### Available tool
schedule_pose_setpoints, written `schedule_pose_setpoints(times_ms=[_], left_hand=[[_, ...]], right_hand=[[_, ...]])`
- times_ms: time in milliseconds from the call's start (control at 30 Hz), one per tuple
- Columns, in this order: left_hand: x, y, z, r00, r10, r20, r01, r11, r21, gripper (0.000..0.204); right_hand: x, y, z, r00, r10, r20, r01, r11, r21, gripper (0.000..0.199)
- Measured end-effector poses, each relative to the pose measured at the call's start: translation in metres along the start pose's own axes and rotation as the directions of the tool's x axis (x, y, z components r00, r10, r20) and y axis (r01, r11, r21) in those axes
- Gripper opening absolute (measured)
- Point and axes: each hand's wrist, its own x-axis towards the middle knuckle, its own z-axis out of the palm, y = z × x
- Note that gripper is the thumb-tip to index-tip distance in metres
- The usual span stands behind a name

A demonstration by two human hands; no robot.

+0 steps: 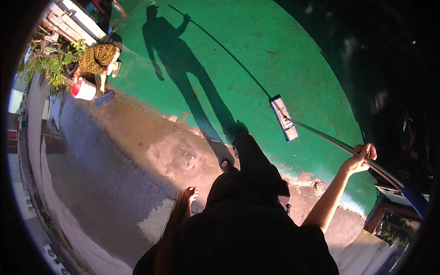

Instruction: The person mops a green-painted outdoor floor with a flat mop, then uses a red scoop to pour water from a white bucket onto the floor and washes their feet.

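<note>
My right hand (361,158) is wrapped round the metal pole of a flat mop (285,120), out to my right. The pole ends in a blue grip (415,200) beyond the hand. The mop's head is a white rectangle with a dark blue fringe, resting on the green floor (247,50). My left hand (190,194) hangs low beside my body, away from the mop, with its fingers curled; whether anything is in them is hidden.
A crouching person (98,59) in a patterned yellow-brown garment is at the far left, beside a white and red bucket (84,89) and a blue-grey mop or cloth (105,98). Plants (55,62) grow behind. A broken edge separates green floor from brown concrete (151,151).
</note>
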Motion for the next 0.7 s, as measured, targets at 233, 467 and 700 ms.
schedule_pose_setpoints(times_ms=[233,467,700], left_hand=[[0.036,-0.026,0.009,0.879,0.476,0.022,-0.426,0.764,0.484,0.026],[0.016,0.047,-0.061,0.859,0.39,-0.331,-0.338,0.919,0.204,0.027],[0.049,0.154,-0.035,0.858,0.488,-0.158,-0.422,0.846,0.326,0.025]], right_hand=[[-0.001,0.002,0.005,0.983,-0.176,-0.049,0.177,0.984,0.032,0.015],[0.016,0.017,0.045,0.982,-0.188,-0.012,0.187,0.969,0.162,0.014],[0.044,0.074,0.089,0.997,-0.017,0.078,0.022,0.997,-0.072,0.017]])
